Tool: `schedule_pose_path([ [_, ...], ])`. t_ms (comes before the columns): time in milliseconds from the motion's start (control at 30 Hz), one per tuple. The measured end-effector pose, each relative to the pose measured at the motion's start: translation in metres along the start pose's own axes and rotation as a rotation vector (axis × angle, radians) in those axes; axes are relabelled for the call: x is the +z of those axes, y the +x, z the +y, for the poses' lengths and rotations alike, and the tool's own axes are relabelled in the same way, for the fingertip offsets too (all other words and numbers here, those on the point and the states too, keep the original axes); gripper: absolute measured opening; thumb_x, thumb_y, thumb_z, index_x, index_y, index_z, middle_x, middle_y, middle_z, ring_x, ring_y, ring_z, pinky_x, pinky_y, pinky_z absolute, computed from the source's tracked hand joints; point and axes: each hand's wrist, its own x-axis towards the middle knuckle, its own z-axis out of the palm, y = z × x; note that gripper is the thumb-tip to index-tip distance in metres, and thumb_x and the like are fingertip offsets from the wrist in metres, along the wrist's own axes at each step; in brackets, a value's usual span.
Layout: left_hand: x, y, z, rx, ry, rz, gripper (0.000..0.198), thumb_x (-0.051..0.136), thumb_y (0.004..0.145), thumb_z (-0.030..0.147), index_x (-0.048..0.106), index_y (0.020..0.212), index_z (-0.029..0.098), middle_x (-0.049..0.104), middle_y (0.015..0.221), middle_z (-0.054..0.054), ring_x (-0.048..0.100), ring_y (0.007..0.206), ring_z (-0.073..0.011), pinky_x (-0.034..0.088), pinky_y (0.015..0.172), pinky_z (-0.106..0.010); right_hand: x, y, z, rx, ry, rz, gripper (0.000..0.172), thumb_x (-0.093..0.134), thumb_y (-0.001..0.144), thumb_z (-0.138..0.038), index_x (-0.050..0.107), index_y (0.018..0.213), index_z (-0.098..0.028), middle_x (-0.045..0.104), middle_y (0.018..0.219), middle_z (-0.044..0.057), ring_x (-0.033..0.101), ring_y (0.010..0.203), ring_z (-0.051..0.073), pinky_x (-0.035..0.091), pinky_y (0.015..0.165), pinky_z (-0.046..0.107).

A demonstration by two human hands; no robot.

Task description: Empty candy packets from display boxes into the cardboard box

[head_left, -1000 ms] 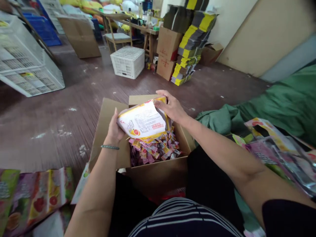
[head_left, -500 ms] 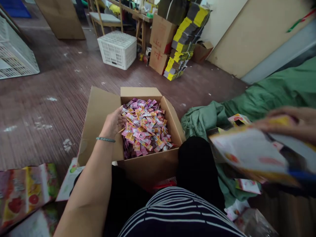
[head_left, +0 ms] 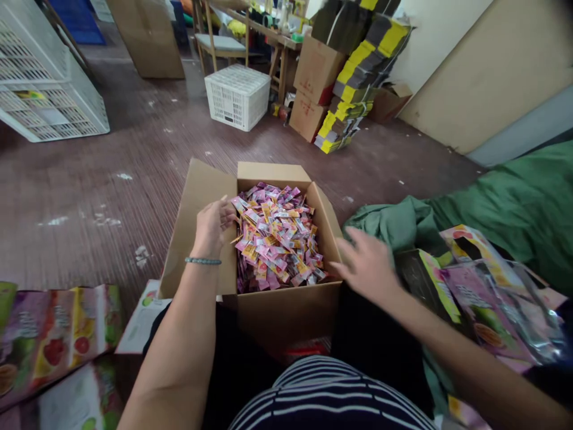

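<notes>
An open cardboard box [head_left: 277, 307] sits between my knees, full of small pink and yellow sachets [head_left: 277, 236]. My left hand [head_left: 213, 226] rests on the box's left inner wall, fingers curled over the sachets at that edge; whether it grips any is unclear. My right hand [head_left: 364, 263] hovers just off the box's right wall, fingers spread, empty, slightly blurred. Printed pouches [head_left: 483, 286] lie in a pile on green cloth to my right.
More colourful pouches [head_left: 54, 343] lie at the lower left on the floor. A white plastic crate [head_left: 237, 95], brown cartons [head_left: 316, 83] and a stack of yellow-grey flat packs [head_left: 353, 89] stand farther back. White crates [head_left: 45, 89] lean at the far left. Green cloth [head_left: 514, 197] covers the right.
The white and yellow pouch held over the box went right with my right hand and left it. That hand, now empty, has come back toward the box. The left hand stays at the box's left wall.
</notes>
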Motion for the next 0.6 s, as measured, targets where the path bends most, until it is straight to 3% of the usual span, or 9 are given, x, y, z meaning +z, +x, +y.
schedule_pose_path([
  [100, -0.003, 0.0, 0.005, -0.005, -0.035, 0.04, 0.016, 0.069, 0.077, 0.029, 0.065, 0.08, 0.015, 0.066, 0.063, -0.003, 0.061, 0.056, -0.0123, 0.046, 0.059, -0.022, 0.069, 0.078, -0.106, -0.327, 0.173, -0.088, 0.054, 0.062, 0.096, -0.031, 0.058, 0.148, -0.018, 0.032, 0.167, 0.018, 0.026, 0.153, 0.043, 0.026, 0.119, 0.073],
  [167, -0.007, 0.0, 0.008, -0.018, -0.044, 0.069, 0.017, 0.071, 0.072, 0.03, 0.065, 0.078, 0.015, 0.066, 0.062, -0.002, 0.06, 0.055, -0.0121, 0.046, 0.059, -0.022, 0.115, 0.108, -0.146, -0.506, 0.232, -0.214, 0.058, 0.065, 0.094, -0.03, 0.057, 0.151, -0.016, 0.026, 0.17, 0.015, 0.017, 0.156, 0.043, 0.019, 0.12, 0.077],
  [200, -0.009, 0.0, 0.01, -0.02, -0.044, 0.082, 0.019, 0.072, 0.07, 0.031, 0.066, 0.078, 0.015, 0.066, 0.062, -0.002, 0.06, 0.055, -0.012, 0.046, 0.06, -0.023, 0.136, 0.119, -0.154, -0.544, 0.246, -0.271, 0.061, 0.068, 0.093, -0.029, 0.056, 0.152, -0.015, 0.023, 0.172, 0.014, 0.013, 0.157, 0.043, 0.016, 0.12, 0.078],
  [300, -0.016, -0.004, 0.012, 0.007, -0.033, 0.095, 0.027, 0.076, 0.065, 0.037, 0.068, 0.078, 0.015, 0.067, 0.065, -0.003, 0.061, 0.058, -0.0125, 0.047, 0.063, -0.024, 0.178, 0.147, -0.138, -0.469, 0.27, -0.347, 0.061, 0.072, 0.091, -0.036, 0.06, 0.149, -0.02, 0.019, 0.173, 0.011, 0.006, 0.158, 0.047, 0.005, 0.117, 0.084],
  [400, -0.019, -0.009, 0.011, 0.036, 0.012, 0.031, 0.033, 0.082, 0.063, 0.042, 0.07, 0.08, 0.015, 0.069, 0.071, -0.004, 0.063, 0.065, -0.0147, 0.05, 0.068, -0.027, 0.199, 0.182, -0.092, -0.203, 0.246, -0.344, 0.057, 0.071, 0.093, -0.039, 0.063, 0.147, -0.024, 0.016, 0.174, 0.01, 0.004, 0.156, 0.053, -0.001, 0.111, 0.089],
  [500, -0.02, -0.011, 0.011, 0.025, 0.061, -0.057, 0.033, 0.084, 0.068, 0.043, 0.071, 0.083, 0.016, 0.071, 0.076, -0.005, 0.065, 0.07, -0.0164, 0.051, 0.072, -0.029, 0.214, 0.213, -0.048, 0.026, 0.218, -0.387, 0.062, 0.071, 0.093, -0.037, 0.059, 0.152, -0.023, 0.013, 0.174, 0.012, 0.006, 0.154, 0.054, 0.008, 0.112, 0.088],
  [600, -0.019, -0.012, 0.01, 0.004, 0.054, -0.109, 0.027, 0.082, 0.074, 0.04, 0.072, 0.082, 0.016, 0.071, 0.078, -0.006, 0.065, 0.07, -0.016, 0.051, 0.073, -0.029, 0.222, 0.214, -0.022, 0.183, 0.277, -0.479, 0.062, 0.069, 0.095, -0.041, 0.057, 0.153, -0.024, 0.014, 0.174, 0.012, 0.009, 0.155, 0.052, 0.02, 0.116, 0.081],
])
